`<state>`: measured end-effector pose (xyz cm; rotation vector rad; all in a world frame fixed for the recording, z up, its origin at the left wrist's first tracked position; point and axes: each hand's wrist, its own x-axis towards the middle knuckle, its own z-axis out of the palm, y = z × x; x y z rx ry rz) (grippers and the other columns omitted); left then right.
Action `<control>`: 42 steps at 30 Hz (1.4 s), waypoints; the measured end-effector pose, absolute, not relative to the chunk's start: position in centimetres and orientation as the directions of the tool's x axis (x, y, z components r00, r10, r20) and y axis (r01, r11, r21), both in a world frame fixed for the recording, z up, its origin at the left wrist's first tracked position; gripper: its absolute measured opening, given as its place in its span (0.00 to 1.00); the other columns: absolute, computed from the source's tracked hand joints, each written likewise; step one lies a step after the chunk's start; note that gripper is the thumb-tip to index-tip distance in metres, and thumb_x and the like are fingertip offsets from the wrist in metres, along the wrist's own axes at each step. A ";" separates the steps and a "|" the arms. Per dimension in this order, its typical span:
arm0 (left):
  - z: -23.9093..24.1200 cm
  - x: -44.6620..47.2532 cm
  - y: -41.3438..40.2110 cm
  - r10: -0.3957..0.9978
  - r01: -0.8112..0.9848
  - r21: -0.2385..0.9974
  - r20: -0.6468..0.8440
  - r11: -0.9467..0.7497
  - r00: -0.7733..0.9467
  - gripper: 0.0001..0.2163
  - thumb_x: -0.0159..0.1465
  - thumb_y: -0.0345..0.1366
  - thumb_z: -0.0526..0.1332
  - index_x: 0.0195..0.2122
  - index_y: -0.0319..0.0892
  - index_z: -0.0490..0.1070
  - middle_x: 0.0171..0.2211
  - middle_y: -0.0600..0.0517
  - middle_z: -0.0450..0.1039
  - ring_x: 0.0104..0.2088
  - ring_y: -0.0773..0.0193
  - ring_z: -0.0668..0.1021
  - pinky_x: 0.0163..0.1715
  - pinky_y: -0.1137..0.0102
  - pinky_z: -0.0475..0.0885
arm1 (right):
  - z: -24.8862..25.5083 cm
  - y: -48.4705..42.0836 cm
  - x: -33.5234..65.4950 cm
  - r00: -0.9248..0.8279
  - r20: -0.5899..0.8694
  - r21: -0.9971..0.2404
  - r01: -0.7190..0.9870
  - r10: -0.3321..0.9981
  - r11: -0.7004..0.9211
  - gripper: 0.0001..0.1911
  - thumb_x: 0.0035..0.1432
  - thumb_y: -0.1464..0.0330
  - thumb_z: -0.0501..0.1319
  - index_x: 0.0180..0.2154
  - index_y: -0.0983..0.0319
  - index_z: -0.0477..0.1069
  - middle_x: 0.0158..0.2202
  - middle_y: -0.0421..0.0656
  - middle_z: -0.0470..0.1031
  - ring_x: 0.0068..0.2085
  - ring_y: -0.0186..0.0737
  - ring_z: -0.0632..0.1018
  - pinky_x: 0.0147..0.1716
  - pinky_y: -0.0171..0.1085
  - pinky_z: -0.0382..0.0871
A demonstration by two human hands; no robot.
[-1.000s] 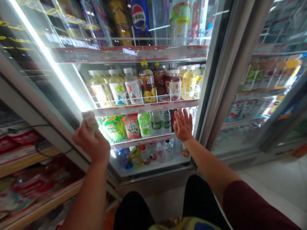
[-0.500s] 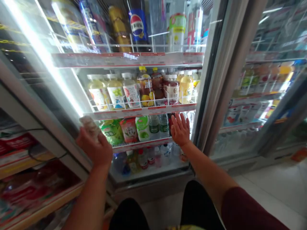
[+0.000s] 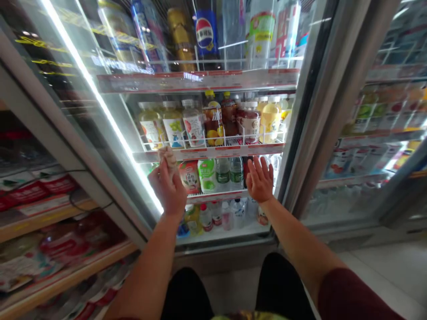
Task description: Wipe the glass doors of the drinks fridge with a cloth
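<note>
My left hand (image 3: 169,191) is closed on a crumpled pale cloth (image 3: 167,156), which sticks up past the fingertips at the left part of the glass cooler door (image 3: 207,153). Fingers stretched and spread, my right hand (image 3: 260,180) lies against the glass toward the right side. Through the pane, the shelf edge (image 3: 213,153) shows level with both hands. Behind my left hand is a red drink pouch (image 3: 189,177). Between the hands stand a green-labelled bottle (image 3: 207,175) and two clear bottles (image 3: 229,174).
A bright light strip (image 3: 96,93) runs down the cooler's left side. At left, wooden shelves (image 3: 66,266) hold packaged goods, with a black cable (image 3: 78,205) hanging there. A metal door frame (image 3: 320,111) and a second cooler (image 3: 363,133) are at right, above a tiled floor (image 3: 376,266).
My left hand with the cloth has moved right across the glass, nearer my right hand. The right hand keeps its place on the pane. The camera view has shifted slightly left.
</note>
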<state>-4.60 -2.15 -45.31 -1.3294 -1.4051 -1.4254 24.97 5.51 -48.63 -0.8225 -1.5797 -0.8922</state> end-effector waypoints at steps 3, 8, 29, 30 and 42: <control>-47.7 -1.8 -2.6 0.164 0.970 0.182 0.974 -0.161 -0.156 0.23 0.73 0.36 0.54 0.67 0.34 0.63 0.54 0.37 0.66 0.56 0.54 0.70 0.58 0.56 0.69 | -48.5 5.4 24.9 -0.171 0.985 0.136 0.869 0.031 0.476 0.36 0.69 0.70 0.54 0.74 0.60 0.47 0.69 0.48 0.65 0.75 0.44 0.54 0.74 0.49 0.44; -53.4 2.2 -3.9 0.254 0.972 -0.020 0.964 -0.232 0.081 0.14 0.71 0.33 0.56 0.53 0.47 0.78 0.43 0.46 0.76 0.44 0.61 0.77 0.49 0.67 0.72 | -48.5 5.3 25.0 -0.176 0.983 0.135 0.874 0.045 0.466 0.36 0.69 0.70 0.55 0.74 0.60 0.47 0.69 0.48 0.65 0.75 0.43 0.53 0.74 0.48 0.43; -44.2 3.4 -1.6 0.110 0.970 -0.008 0.993 -0.241 0.036 0.21 0.70 0.28 0.55 0.62 0.47 0.71 0.50 0.43 0.71 0.52 0.56 0.74 0.54 0.60 0.70 | -49.0 5.3 24.4 -0.154 0.987 0.113 0.859 0.041 0.500 0.36 0.67 0.71 0.57 0.73 0.60 0.51 0.68 0.49 0.67 0.73 0.46 0.60 0.74 0.49 0.45; -43.6 3.6 -1.4 0.086 0.969 0.003 0.996 -0.248 0.019 0.21 0.70 0.29 0.54 0.63 0.47 0.70 0.50 0.42 0.71 0.53 0.56 0.73 0.55 0.59 0.70 | -49.0 5.4 24.4 -0.155 0.987 0.114 0.857 0.040 0.502 0.35 0.67 0.71 0.57 0.73 0.60 0.51 0.67 0.49 0.68 0.73 0.46 0.59 0.74 0.49 0.44; -44.8 4.1 -1.7 0.183 0.961 0.019 0.983 -0.275 0.032 0.19 0.71 0.30 0.55 0.60 0.48 0.74 0.50 0.44 0.72 0.52 0.57 0.74 0.55 0.61 0.67 | -49.1 5.5 24.8 -0.171 0.984 0.123 0.860 0.053 0.495 0.34 0.68 0.70 0.55 0.72 0.60 0.52 0.68 0.50 0.67 0.73 0.45 0.60 0.74 0.49 0.45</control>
